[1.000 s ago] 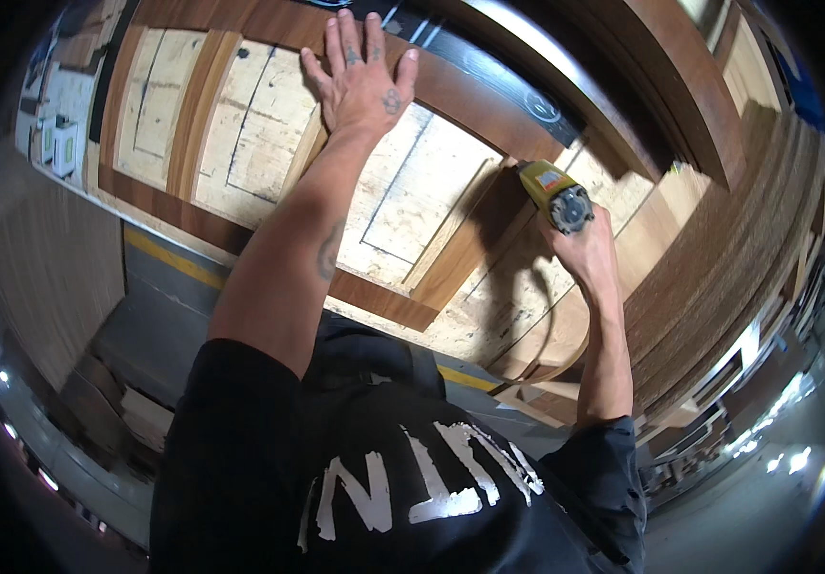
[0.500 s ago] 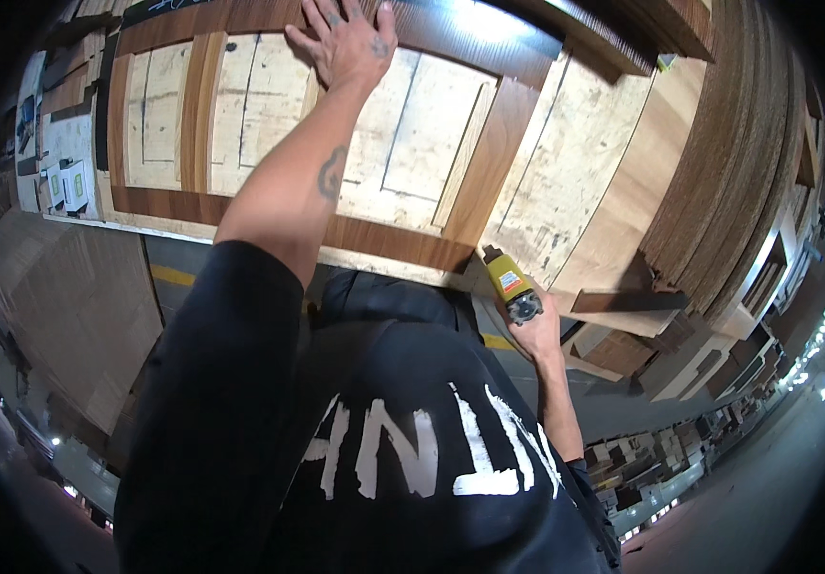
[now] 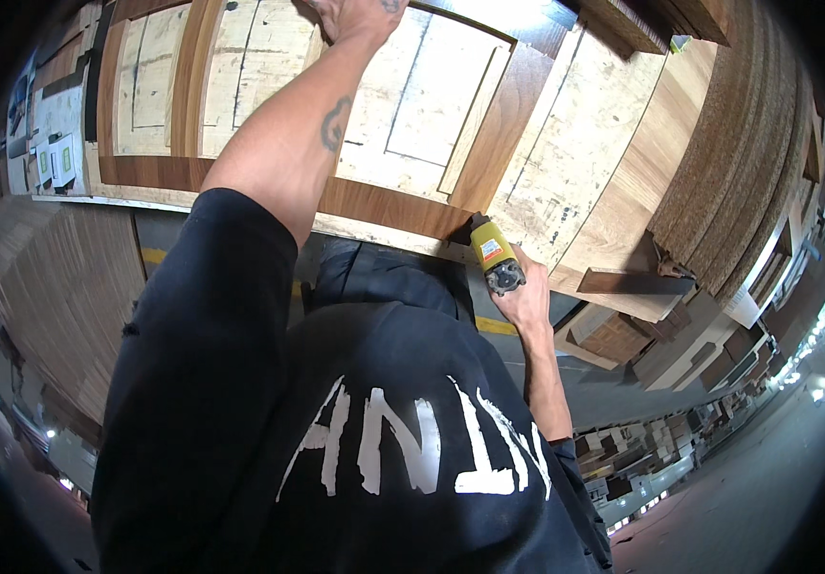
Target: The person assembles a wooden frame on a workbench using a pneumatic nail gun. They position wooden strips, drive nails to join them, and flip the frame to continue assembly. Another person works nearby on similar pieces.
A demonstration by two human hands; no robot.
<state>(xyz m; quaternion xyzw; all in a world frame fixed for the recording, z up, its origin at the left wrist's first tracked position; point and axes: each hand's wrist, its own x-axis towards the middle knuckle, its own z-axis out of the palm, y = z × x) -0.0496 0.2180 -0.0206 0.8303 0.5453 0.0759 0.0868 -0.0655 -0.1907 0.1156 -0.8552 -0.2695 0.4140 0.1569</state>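
My right hand [image 3: 528, 295] is closed around a yellow nail gun [image 3: 491, 247] with a dark ribbed cap. The nail gun's black nose touches or hovers just over the near right corner of a brown wooden frame [image 3: 389, 208]; I cannot tell which. My left hand [image 3: 355, 15] lies on the frame's far rail, cut off by the upper edge of the picture. What shows of it looks flat, with most fingers out of sight. The frame rests on a pale, stained worktop [image 3: 566, 143] with dark lines, and pale strips [image 3: 475, 120] run along its inner edges.
Thick brown boards [image 3: 719, 172] stand stacked at the right. A short dark wood piece [image 3: 635, 281] lies near the worktop's right end. Large flat panels [image 3: 58, 287] are stacked at the lower left. Small white boxes [image 3: 55, 161] sit at the far left.
The view has shifted, so the worktop and frame appear higher. The nail gun's nose is now closer to the frame's corner. My left hand is now partly out of the picture.
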